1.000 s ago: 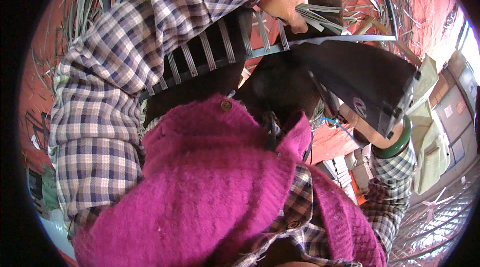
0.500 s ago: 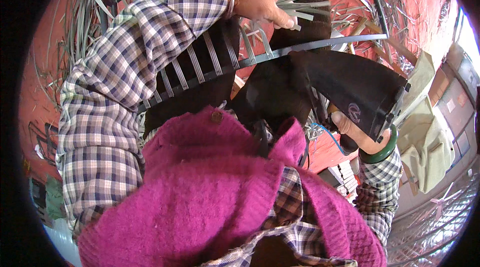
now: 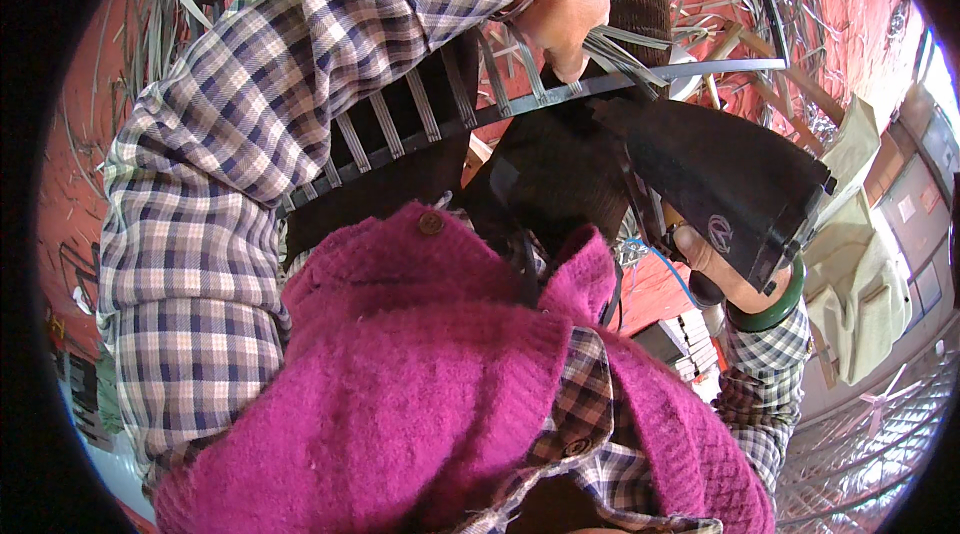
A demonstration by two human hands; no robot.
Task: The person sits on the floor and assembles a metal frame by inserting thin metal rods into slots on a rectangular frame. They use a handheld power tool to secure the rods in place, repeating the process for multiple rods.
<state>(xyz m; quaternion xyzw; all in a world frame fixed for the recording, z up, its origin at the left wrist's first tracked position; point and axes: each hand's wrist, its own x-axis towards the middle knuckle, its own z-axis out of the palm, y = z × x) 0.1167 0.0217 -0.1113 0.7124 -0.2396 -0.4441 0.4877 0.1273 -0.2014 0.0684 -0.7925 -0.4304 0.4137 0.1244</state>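
My left hand (image 3: 568, 19) is closed around a bundle of flat grey strips (image 3: 632, 56), their free ends pointing right. Its thumb side reaches down to a curved-looking grey frame bar (image 3: 700, 70), next to a strip end on it. Several groups of grey strips (image 3: 424, 106) stand fixed along this bar, spaced apart. My right hand (image 3: 735, 279) grips the handle of a black air stapler (image 3: 725, 179). The stapler's front end points left and lies close to the underside of the bar; its tip is hard to make out.
A blue hose (image 3: 665, 264) hangs by the stapler's handle. Loose grey strips (image 3: 170, 54) litter the red floor, with wooden pieces (image 3: 800, 104) at the right. Beige cloth (image 3: 855, 274) lies further right. White staple strips (image 3: 690, 344) in a box sit below the stapler.
My left hand has come down and right to the bar, bringing the strips against it. My right hand and the stapler have shifted slightly right.
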